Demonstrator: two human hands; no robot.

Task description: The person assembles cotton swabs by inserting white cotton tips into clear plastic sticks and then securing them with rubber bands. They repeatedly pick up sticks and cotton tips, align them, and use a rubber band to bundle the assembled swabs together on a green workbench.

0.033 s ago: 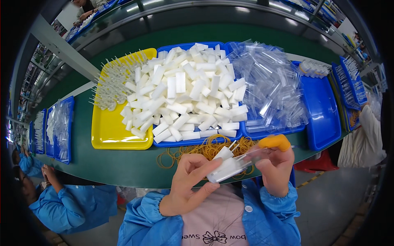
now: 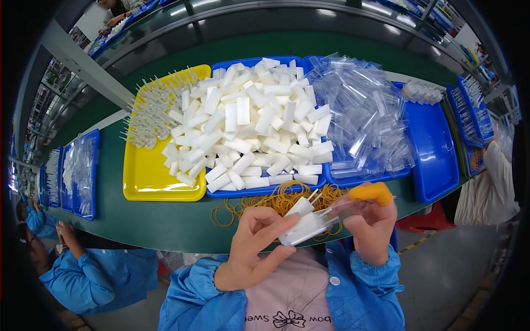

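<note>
Currently, 2 white pieces (image 2: 304, 225) are clamped by the left hand (image 2: 251, 241), clear plastic (image 2: 343, 208) by the right hand (image 2: 374, 229).

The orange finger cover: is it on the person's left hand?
No, the orange finger cover is on a finger of the right hand; the left hand shows none.

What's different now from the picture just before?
Hardly anything: the right grip seems to have shifted very slightly right. Nothing was visibly taken up or let go. The left grip still holds the white pieces; the yellow tray and rubber bands stayed put.
</note>
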